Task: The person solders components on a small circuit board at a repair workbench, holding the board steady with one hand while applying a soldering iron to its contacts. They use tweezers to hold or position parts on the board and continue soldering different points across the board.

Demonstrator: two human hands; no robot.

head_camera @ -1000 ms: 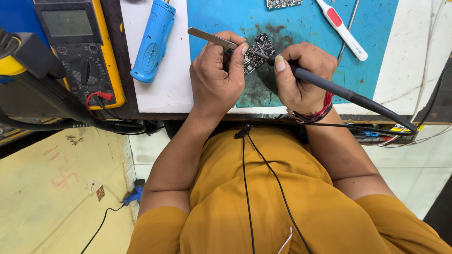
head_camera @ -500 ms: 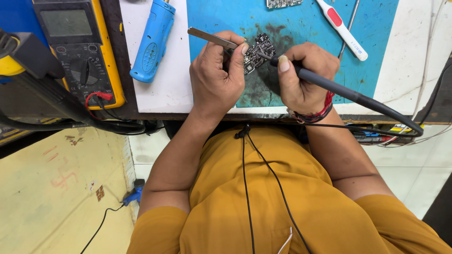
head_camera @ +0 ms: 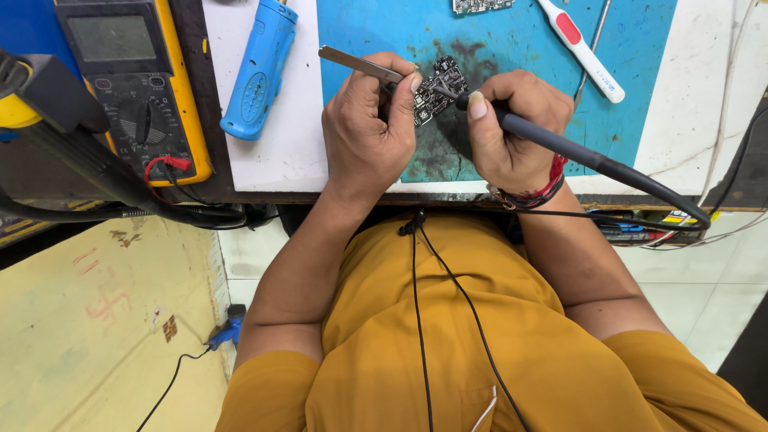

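A small dark circuit board (head_camera: 436,86) lies on the blue work mat (head_camera: 512,56), between my two hands. My left hand (head_camera: 370,128) pinches metal tweezers (head_camera: 356,63) whose tips reach toward the board's left side. My right hand (head_camera: 512,132) grips a grey soldering iron (head_camera: 576,152) like a pen, its tip resting on the board. The iron's black cable trails off to the right. The tweezer tips are hidden behind my fingers.
A yellow multimeter (head_camera: 132,80) with a red plug stands at the left, next to a blue handheld tool (head_camera: 260,68). A white and red brush-like tool (head_camera: 580,48) and another small board (head_camera: 480,5) lie at the mat's far side. A black hose (head_camera: 88,168) crosses lower left.
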